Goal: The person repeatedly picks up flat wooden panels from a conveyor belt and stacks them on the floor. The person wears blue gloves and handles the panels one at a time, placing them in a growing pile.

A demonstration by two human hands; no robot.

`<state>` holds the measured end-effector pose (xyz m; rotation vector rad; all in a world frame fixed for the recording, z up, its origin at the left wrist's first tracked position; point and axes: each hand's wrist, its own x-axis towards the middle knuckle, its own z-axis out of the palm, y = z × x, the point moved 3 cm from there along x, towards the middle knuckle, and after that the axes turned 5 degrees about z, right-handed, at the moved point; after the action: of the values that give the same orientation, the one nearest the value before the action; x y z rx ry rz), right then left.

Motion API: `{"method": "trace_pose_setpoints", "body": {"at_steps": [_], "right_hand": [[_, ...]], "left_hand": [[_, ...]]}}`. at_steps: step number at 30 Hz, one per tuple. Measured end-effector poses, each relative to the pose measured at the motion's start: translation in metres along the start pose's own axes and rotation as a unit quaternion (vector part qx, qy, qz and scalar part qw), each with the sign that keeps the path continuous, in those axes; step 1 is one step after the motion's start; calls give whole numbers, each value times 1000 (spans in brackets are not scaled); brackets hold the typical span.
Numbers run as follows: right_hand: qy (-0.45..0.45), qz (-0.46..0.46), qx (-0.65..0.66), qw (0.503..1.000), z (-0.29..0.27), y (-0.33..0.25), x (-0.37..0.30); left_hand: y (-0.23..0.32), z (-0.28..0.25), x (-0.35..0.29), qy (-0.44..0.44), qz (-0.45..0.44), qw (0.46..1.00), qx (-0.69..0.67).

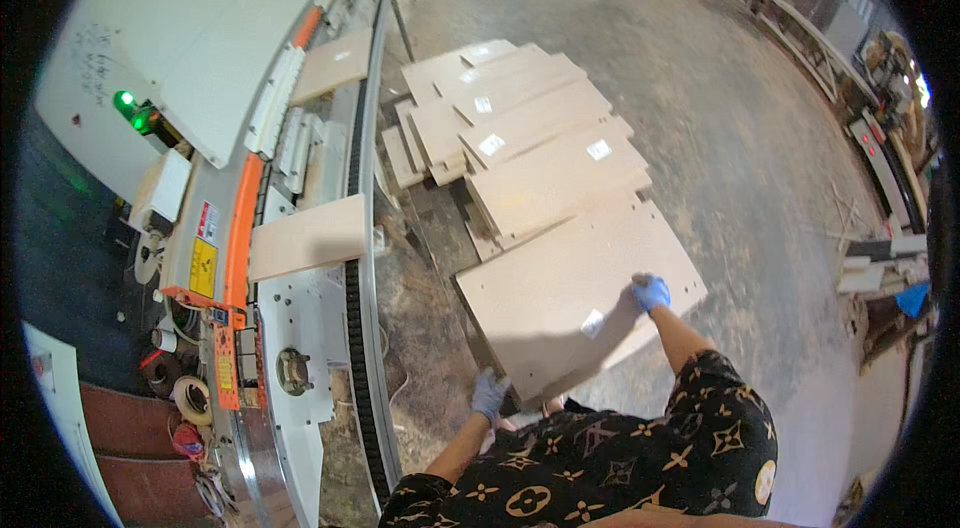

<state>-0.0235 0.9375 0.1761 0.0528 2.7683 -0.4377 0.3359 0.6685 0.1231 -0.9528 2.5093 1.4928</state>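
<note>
A large pale wooden panel [560, 293] lies on top of a low stack in front of me. My left hand [489, 393], in a grey-blue glove, grips its near left corner. My right hand [650, 291], in a blue glove, rests on the panel's top face near its right side, close to a small white label. Beyond it lie several more stacked panels [520, 128] of mixed sizes, some with white labels.
A long white machine [230, 38] with an orange strip and a green light runs along my left. Two panels [308, 236] sit on its conveyor track. Concrete floor [720, 108] spreads right; offcuts and benches line the far right wall.
</note>
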Motion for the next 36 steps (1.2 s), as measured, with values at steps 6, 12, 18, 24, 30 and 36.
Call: {"method": "trace_pose_setpoints", "body": {"at_steps": [6, 12, 18, 24, 30, 36], "right_hand": [[31, 39, 100, 994, 43, 17, -36], [-259, 69, 363, 893, 84, 40, -80], [-304, 110, 419, 848, 92, 8, -106], [-365, -133, 470, 793, 61, -115, -195], [-349, -58, 423, 834, 92, -213, -293], [-395, -209, 425, 787, 124, -272, -384]], "left_hand": [[6, 11, -4, 37, -145, 980, -133], [-33, -31, -14, 90, -162, 959, -212], [2, -97, -68, 138, -101, 984, -55], [4, -212, -149, 281, -60, 946, -153], [-76, -291, -221, 426, -87, 832, -343], [-132, -314, -242, 500, 44, 580, -642]]}}
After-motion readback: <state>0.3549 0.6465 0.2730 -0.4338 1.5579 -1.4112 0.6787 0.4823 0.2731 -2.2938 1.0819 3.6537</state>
